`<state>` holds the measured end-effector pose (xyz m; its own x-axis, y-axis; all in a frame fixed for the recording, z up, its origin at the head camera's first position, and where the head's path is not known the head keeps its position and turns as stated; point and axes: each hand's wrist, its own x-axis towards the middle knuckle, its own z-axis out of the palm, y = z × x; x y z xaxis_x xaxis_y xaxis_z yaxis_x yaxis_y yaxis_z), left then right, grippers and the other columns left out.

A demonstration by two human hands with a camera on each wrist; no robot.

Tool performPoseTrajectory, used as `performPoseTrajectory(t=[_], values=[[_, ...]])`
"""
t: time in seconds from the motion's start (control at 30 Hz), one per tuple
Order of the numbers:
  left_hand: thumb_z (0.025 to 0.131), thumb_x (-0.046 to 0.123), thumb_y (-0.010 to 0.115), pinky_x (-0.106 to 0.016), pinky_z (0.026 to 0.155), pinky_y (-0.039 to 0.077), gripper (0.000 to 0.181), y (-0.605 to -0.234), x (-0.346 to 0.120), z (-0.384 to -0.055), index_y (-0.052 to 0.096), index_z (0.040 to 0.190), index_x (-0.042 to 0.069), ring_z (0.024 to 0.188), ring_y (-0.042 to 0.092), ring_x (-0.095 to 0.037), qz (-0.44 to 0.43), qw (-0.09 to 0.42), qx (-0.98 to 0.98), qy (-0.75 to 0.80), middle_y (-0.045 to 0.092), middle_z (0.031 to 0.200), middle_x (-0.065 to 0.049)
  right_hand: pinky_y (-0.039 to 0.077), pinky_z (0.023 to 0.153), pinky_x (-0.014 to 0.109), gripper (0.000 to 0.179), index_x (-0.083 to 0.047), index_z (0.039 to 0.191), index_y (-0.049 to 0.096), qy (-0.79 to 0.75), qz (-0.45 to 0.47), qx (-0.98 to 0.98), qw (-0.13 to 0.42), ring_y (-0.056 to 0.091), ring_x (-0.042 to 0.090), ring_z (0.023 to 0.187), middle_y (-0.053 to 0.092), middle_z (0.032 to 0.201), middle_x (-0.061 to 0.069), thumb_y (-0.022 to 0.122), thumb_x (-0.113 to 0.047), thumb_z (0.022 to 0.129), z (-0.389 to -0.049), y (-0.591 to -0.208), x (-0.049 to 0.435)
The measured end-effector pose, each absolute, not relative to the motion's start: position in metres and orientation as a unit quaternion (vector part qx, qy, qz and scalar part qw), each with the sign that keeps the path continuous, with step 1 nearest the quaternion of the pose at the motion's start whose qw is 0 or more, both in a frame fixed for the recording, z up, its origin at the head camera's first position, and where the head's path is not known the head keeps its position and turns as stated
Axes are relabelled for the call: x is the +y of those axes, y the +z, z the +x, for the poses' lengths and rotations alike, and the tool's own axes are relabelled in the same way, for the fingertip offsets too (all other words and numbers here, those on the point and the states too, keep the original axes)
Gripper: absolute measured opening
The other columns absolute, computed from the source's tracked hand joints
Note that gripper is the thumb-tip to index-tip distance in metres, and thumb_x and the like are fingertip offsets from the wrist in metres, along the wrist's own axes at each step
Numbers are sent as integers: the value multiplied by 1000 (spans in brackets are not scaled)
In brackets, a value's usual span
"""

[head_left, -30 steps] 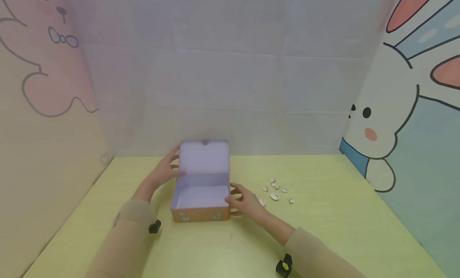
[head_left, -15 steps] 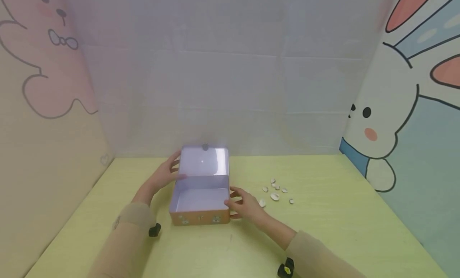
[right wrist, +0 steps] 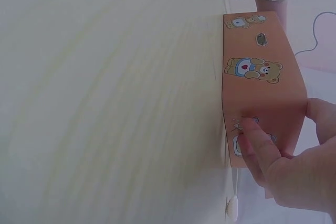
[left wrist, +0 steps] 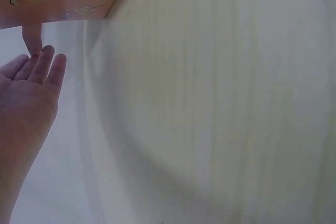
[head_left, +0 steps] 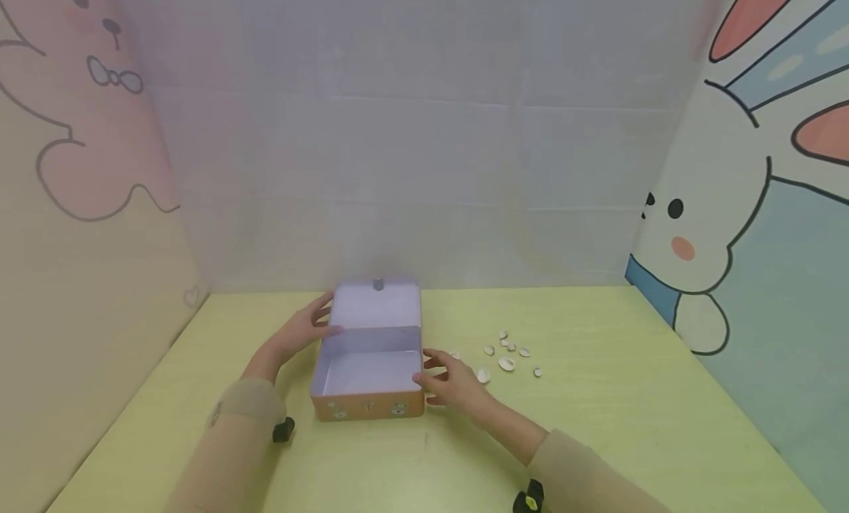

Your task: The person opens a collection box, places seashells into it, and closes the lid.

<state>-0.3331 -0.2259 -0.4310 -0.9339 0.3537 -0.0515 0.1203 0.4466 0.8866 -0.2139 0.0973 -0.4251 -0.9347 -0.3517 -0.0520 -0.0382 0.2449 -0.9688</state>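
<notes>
An orange tin box [head_left: 368, 407] with printed bears and a lilac inside stands on the table, its lid [head_left: 376, 304] tilted back. Nothing lies inside it. My left hand [head_left: 300, 333] is at the back left corner, thumb over the side rim and fingers by the lid's left edge, partly hidden behind it. In the left wrist view, the fingers of that hand [left wrist: 29, 95] reach up below the box. My right hand [head_left: 460, 385] grips the right wall, thumb on the rim. In the right wrist view its fingertips [right wrist: 249, 124] press the outer side.
Several small white seashells [head_left: 507, 364] lie scattered right of the box, behind my right hand. The pale yellow table [head_left: 597, 424] is bordered by a white back wall [head_left: 424, 166] and side panels with cartoon animals. A black device [head_left: 283, 430] sits by each sleeve.
The lid has tipped further back and its top edge sits lower. The box has come slightly toward me, both hands moving along with it. The shells lie where they were.
</notes>
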Motion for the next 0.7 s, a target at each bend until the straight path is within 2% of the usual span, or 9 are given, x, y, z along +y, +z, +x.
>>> performPoseTrajectory(t=[0.23,0.47,0.57,0.7], values=[[84,38,70,-58,110,26,92,-434,-227,-332,13,152,16,138,26,-40,135,107,851,496,25,152,-21,58,76,35,65,3,140,36,-592,-136,785,125,61,34,104,47,131,28,67,-23,89,-218,-424,102],[85,37,69,-57,108,30,92,-425,-227,-324,13,151,8,137,28,-42,159,92,851,491,21,154,-19,58,76,34,61,1,138,41,-583,-150,791,111,59,32,106,49,130,25,68,-19,87,-225,-419,118],[86,34,69,-57,108,30,90,-422,-227,-317,12,151,9,138,27,-42,173,98,845,496,20,155,-17,58,77,34,58,-1,136,44,-559,-170,806,91,59,33,107,51,128,26,68,-21,88,-227,-416,130],[87,28,69,-55,108,31,87,-423,-230,-309,13,151,8,137,26,-42,197,103,835,503,18,156,-16,56,80,36,57,-6,135,47,-499,-182,846,50,60,32,108,56,125,20,68,-28,87,-229,-411,148]])
